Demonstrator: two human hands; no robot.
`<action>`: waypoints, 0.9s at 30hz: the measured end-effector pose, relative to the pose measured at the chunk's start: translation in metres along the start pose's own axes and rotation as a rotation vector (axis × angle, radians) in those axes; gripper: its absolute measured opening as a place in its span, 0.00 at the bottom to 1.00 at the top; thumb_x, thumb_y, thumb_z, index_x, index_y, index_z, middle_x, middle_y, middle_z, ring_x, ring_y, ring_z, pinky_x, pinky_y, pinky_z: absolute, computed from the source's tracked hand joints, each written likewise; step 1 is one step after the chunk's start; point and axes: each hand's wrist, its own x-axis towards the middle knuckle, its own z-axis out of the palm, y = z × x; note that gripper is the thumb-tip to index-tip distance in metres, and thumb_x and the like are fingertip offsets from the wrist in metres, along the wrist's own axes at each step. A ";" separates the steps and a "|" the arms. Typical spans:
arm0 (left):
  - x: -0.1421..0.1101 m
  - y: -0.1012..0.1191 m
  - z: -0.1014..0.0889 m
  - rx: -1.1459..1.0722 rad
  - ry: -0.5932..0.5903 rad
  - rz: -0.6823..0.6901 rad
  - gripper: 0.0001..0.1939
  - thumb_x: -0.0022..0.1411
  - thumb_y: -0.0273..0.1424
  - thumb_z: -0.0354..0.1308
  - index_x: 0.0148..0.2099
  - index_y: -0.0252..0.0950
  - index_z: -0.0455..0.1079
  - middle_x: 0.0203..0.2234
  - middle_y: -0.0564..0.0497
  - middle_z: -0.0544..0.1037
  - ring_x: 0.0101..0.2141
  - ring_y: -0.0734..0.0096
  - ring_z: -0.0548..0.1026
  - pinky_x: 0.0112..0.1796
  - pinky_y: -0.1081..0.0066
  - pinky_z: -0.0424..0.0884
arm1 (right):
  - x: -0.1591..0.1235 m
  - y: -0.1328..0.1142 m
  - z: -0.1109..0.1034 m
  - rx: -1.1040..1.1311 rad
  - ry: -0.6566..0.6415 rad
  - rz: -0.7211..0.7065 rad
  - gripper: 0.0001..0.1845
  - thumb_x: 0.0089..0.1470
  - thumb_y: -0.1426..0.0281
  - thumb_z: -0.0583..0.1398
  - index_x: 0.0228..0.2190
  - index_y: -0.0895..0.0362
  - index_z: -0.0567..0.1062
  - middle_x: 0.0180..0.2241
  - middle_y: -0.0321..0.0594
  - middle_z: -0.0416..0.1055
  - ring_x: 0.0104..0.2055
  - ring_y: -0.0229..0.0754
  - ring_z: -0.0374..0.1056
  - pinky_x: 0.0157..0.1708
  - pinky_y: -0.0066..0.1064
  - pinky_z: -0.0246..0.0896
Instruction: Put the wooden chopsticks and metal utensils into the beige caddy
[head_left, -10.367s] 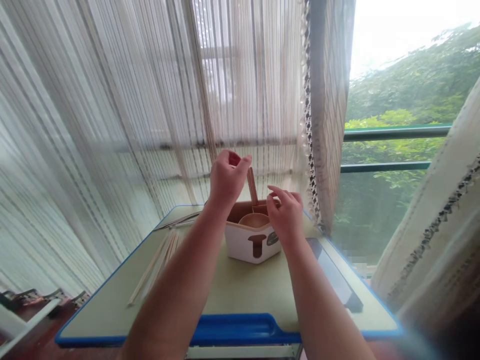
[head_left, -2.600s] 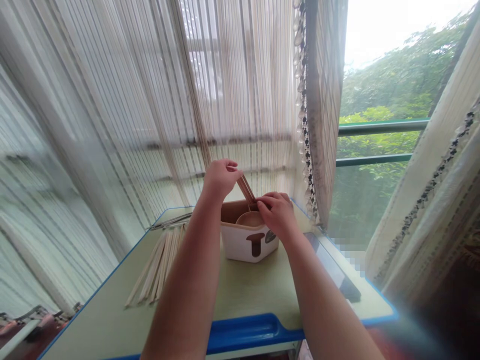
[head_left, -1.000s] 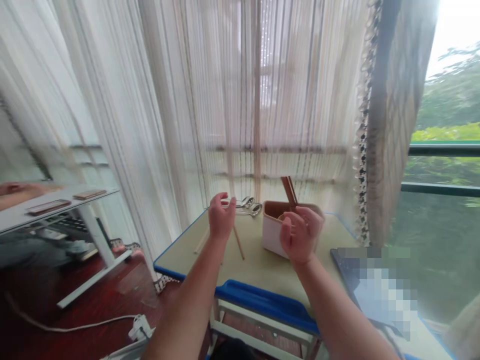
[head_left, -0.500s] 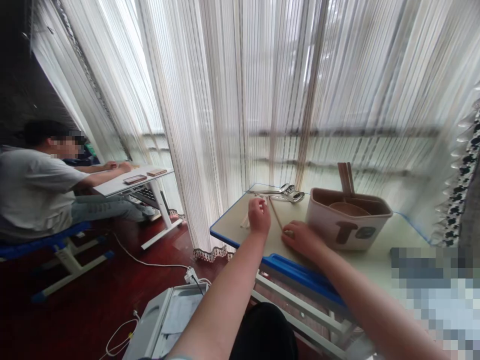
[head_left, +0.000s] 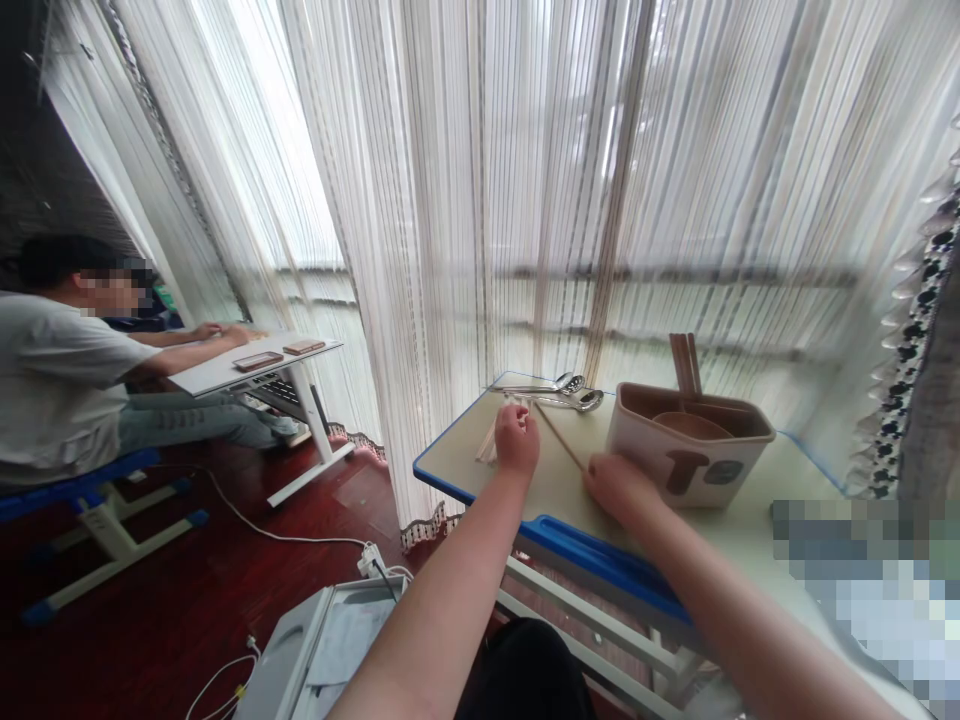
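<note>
My right hand (head_left: pixel 622 486) is closed around the near end of a thin wooden chopstick (head_left: pixel 559 437), which slants away across the tabletop (head_left: pixel 450 458). My left hand (head_left: pixel 517 440) is curled shut over the table to the left of it; what its fingers hold, if anything, is hidden. Several pale chopsticks (head_left: pixel 486 446) lie beside and partly behind the left hand. Beyond both hands, metal spoons (head_left: pixel 589 401) rest near the far edge, one of them a slotted spoon (head_left: pixel 574 383).
A pale bin (head_left: pixel 630 450) with brown utensils (head_left: pixel 684 365) and a brown round piece inside stands right of my right hand. A blurred patch covers the table's right end. At left a person (head_left: pixel 67 370) sits at another white table (head_left: pixel 206 375). Curtains hang behind; a cable crosses the floor.
My right hand has moved to the right, away from my left hand, and more of the chopstick shows. My left hand stays curled in nearly the same place. The view has shifted slightly.
</note>
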 end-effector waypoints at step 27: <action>0.007 0.006 0.001 -1.067 -0.093 -0.666 0.08 0.47 0.25 0.64 0.32 0.29 0.71 0.25 0.49 0.78 0.27 0.73 0.77 0.40 0.66 0.73 | -0.003 0.017 -0.019 0.500 -0.156 -0.167 0.10 0.46 0.67 0.55 0.23 0.57 0.74 0.20 0.38 0.73 0.22 0.37 0.66 0.21 0.26 0.54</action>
